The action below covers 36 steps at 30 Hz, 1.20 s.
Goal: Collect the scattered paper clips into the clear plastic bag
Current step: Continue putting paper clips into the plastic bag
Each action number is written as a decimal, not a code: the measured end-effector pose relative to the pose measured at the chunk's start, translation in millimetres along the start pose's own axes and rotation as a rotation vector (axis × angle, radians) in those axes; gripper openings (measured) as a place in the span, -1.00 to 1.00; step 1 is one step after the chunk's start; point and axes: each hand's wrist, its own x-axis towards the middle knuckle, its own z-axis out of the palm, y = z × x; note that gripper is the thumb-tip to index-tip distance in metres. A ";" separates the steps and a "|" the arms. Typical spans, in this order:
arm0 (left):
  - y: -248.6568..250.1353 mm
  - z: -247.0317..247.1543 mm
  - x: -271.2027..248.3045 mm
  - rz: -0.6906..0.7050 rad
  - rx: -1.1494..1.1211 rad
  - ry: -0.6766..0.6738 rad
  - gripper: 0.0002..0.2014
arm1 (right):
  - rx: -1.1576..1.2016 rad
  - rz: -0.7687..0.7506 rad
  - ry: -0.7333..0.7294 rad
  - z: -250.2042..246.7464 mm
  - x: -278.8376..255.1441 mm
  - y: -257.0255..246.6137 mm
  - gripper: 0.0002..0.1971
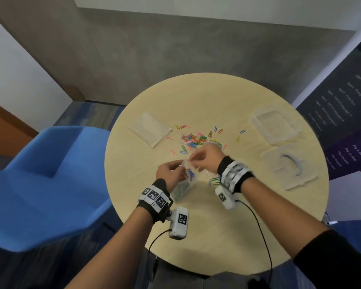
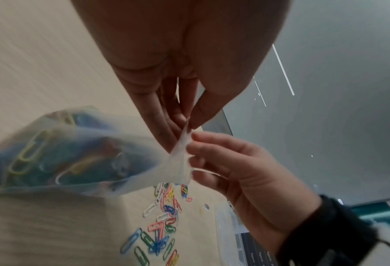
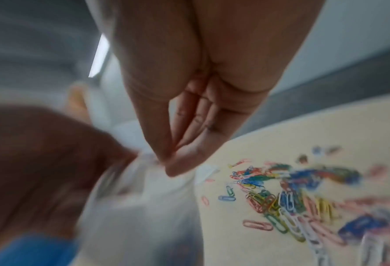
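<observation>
Clear bag (image 1: 186, 178) mouth pinched by both hands (image 1: 171, 170).

The light is soft and even, the edges bend, and the right wrist picture is very blurry.

Desk (image 1: 217, 226) layout, from the head view.

The hands meet near the desk's middle: left hand (image 1: 171, 170) and right hand (image 1: 206, 159) each pinch the mouth of the bag (image 1: 186, 182), which hangs between them with clips inside. Just behind the hands lies the pile of clips (image 1: 196, 139), with strays to its left and right and a few beside the right wrist. Behind and left of the pile lies a flat sleeve (image 1: 150, 129). At the right edge sits a box (image 1: 276, 127), with its lid (image 1: 290, 167) in front of it. A chair (image 1: 50, 184) stands left of the desk.
</observation>
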 end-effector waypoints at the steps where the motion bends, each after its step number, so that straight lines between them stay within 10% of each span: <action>1: -0.2 -3.7 0.9 -0.004 -0.010 0.014 -0.73 | 0.111 0.016 0.084 -13.3 9.9 8.5 -0.88; 5: -2.3 -21.5 -3.1 -0.008 -0.014 0.061 -0.71 | -0.179 0.158 0.511 -85.8 67.2 77.3 -0.70; 9: -6.4 -41.4 -6.8 -0.003 0.012 0.087 -0.71 | -0.443 0.418 0.427 -101.8 108.7 148.2 -0.42; 19: -14.2 -35.2 -3.9 -0.036 -0.008 0.112 -0.70 | -0.883 -0.018 0.149 -1.2 73.5 104.7 -0.58; 24: -19.7 -30.5 -6.6 -0.066 -0.015 0.108 -0.72 | -0.968 0.043 0.066 -6.7 49.3 93.5 -0.70; 31: -8.5 -26.5 -13.2 -0.067 -0.025 0.088 -0.72 | 0.065 0.325 0.430 -28.9 14.4 91.3 -0.84; 36: -4.8 -9.3 -15.0 -0.073 -0.053 0.112 -0.75 | 1.018 0.333 0.140 -7.4 -17.8 45.3 -0.71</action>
